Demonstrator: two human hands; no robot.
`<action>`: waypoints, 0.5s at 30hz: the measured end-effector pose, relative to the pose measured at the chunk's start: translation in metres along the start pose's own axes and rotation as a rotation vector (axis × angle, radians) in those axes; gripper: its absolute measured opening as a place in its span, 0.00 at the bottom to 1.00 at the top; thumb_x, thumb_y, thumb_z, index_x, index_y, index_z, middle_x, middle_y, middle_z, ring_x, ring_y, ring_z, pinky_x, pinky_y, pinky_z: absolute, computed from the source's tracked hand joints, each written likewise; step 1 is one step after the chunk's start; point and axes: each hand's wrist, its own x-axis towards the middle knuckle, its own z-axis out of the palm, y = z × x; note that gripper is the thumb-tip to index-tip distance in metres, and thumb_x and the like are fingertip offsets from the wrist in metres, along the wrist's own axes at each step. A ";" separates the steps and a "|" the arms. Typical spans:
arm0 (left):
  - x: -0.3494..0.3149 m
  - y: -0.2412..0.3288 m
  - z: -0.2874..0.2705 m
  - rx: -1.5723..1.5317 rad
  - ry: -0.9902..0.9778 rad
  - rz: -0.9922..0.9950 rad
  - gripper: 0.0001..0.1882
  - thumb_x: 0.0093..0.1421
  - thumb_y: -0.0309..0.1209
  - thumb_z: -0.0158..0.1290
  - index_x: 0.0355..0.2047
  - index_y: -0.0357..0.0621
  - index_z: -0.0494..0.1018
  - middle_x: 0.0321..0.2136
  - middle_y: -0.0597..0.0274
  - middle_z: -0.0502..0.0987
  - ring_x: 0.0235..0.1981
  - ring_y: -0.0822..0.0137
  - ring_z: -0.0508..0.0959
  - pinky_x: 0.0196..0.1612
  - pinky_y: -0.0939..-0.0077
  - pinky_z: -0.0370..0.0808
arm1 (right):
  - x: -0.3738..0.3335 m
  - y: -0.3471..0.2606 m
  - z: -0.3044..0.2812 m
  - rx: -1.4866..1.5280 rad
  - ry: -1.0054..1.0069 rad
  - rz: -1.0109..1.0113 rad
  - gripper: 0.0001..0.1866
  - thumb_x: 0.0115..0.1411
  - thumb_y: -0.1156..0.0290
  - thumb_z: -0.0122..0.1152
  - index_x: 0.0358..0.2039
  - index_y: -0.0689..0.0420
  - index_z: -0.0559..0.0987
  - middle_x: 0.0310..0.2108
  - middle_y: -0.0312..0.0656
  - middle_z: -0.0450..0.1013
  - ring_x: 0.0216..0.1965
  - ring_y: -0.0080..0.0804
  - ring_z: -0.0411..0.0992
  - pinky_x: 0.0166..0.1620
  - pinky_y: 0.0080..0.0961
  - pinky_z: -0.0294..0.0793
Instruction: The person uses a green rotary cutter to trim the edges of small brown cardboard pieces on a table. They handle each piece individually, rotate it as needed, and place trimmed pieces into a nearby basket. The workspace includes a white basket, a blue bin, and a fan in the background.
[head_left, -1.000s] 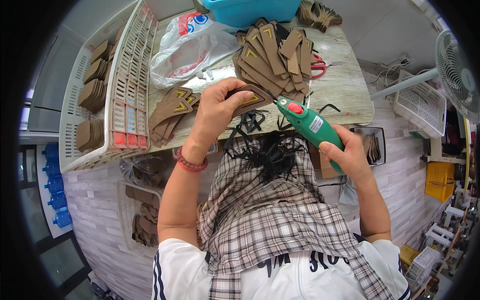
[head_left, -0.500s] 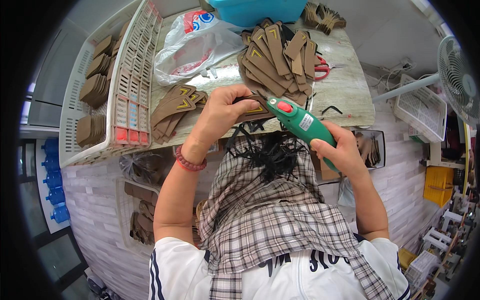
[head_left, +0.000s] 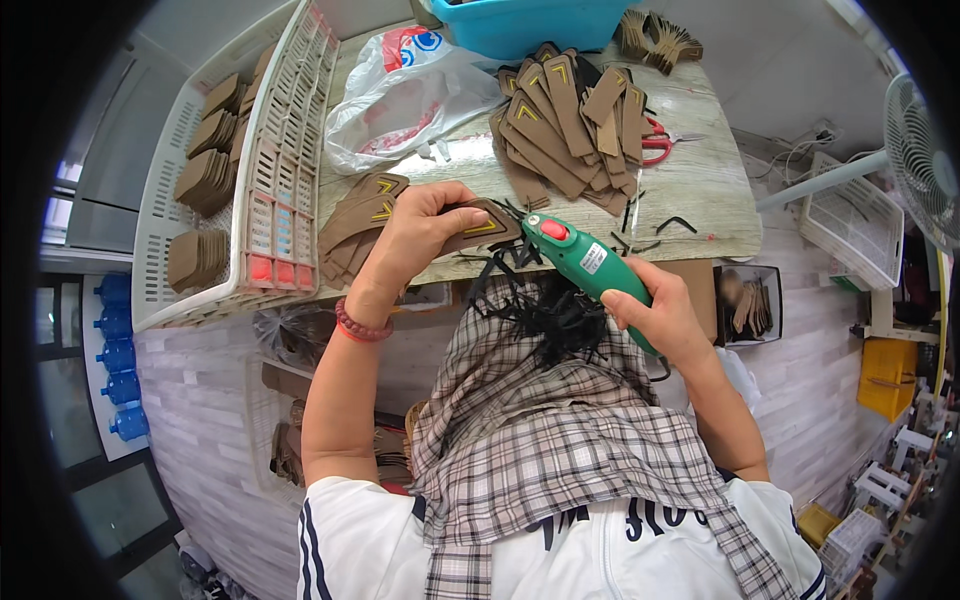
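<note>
**Cutter (head_left: pixel 592 264) nose at right end of patch (head_left: pixel 503 221)**

Left hand (head_left: pixel 420 232) pinching the patch, thumb on top beside the yellow chevron; patch is over the table's (head_left: pixel 705 185) near edge. Right hand (head_left: pixel 660 314) wrapped round the green cutter, red button up. Can't tell if nose actually touches patch. Black scraps (head_left: pixel 555 322) heaped on the apron (head_left: pixel 560 440), some at table edge. Big patch pile (head_left: pixel 555 135) behind, red scissors (head_left: pixel 656 146) just right of it. Smaller stack (head_left: pixel 347 225) left, by white crate (head_left: pixel 284 170).
</note>
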 end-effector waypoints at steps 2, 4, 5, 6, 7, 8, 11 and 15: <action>0.002 0.002 0.006 0.011 -0.013 -0.007 0.05 0.59 0.27 0.56 0.31 0.36 0.76 0.23 0.76 0.71 0.24 0.85 0.65 0.27 0.89 0.62 | -0.002 0.001 -0.002 -0.017 -0.002 -0.011 0.20 0.56 0.61 0.65 0.43 0.62 0.76 0.25 0.34 0.73 0.25 0.17 0.68 0.30 0.18 0.69; 0.002 0.003 0.009 0.029 -0.030 -0.016 0.06 0.59 0.27 0.56 0.30 0.37 0.76 0.23 0.77 0.71 0.24 0.86 0.64 0.26 0.89 0.61 | -0.002 0.001 -0.002 -0.036 0.005 -0.022 0.20 0.56 0.61 0.65 0.43 0.62 0.76 0.26 0.34 0.73 0.26 0.18 0.68 0.31 0.18 0.69; 0.003 0.003 0.010 0.040 -0.042 -0.021 0.06 0.59 0.28 0.56 0.30 0.37 0.76 0.22 0.77 0.70 0.23 0.86 0.64 0.25 0.89 0.61 | -0.003 0.000 -0.002 -0.045 0.007 -0.027 0.20 0.56 0.61 0.65 0.43 0.62 0.76 0.26 0.35 0.73 0.27 0.18 0.69 0.32 0.18 0.69; 0.003 0.004 0.012 0.051 -0.054 -0.027 0.06 0.59 0.28 0.56 0.30 0.37 0.76 0.22 0.77 0.70 0.23 0.86 0.63 0.25 0.88 0.60 | -0.003 0.000 -0.002 -0.048 0.009 -0.033 0.20 0.56 0.61 0.65 0.43 0.62 0.76 0.26 0.35 0.73 0.27 0.18 0.68 0.32 0.19 0.69; 0.001 0.010 0.015 0.064 -0.054 -0.023 0.06 0.59 0.28 0.56 0.29 0.38 0.75 0.21 0.78 0.69 0.21 0.86 0.61 0.23 0.88 0.57 | -0.002 0.000 -0.002 -0.051 0.011 -0.038 0.20 0.56 0.61 0.65 0.43 0.62 0.76 0.26 0.35 0.73 0.27 0.18 0.68 0.32 0.19 0.69; 0.001 0.012 0.015 0.077 -0.056 -0.021 0.06 0.59 0.28 0.56 0.29 0.38 0.75 0.20 0.79 0.69 0.21 0.86 0.61 0.23 0.88 0.57 | -0.002 -0.001 -0.002 -0.055 0.012 -0.044 0.20 0.56 0.61 0.65 0.43 0.62 0.76 0.26 0.35 0.73 0.27 0.18 0.68 0.33 0.19 0.69; 0.002 0.011 0.016 0.121 -0.056 0.008 0.06 0.58 0.28 0.56 0.28 0.38 0.75 0.20 0.79 0.68 0.21 0.86 0.60 0.23 0.88 0.56 | -0.001 0.000 -0.001 -0.052 0.022 -0.063 0.21 0.56 0.60 0.65 0.43 0.62 0.76 0.26 0.35 0.73 0.26 0.18 0.68 0.32 0.19 0.69; 0.003 0.003 0.013 0.095 -0.050 -0.030 0.06 0.58 0.28 0.56 0.29 0.37 0.76 0.21 0.78 0.69 0.22 0.86 0.61 0.24 0.88 0.58 | 0.003 -0.003 0.005 -0.025 0.012 -0.027 0.21 0.56 0.60 0.65 0.43 0.62 0.76 0.25 0.35 0.73 0.25 0.18 0.68 0.30 0.18 0.69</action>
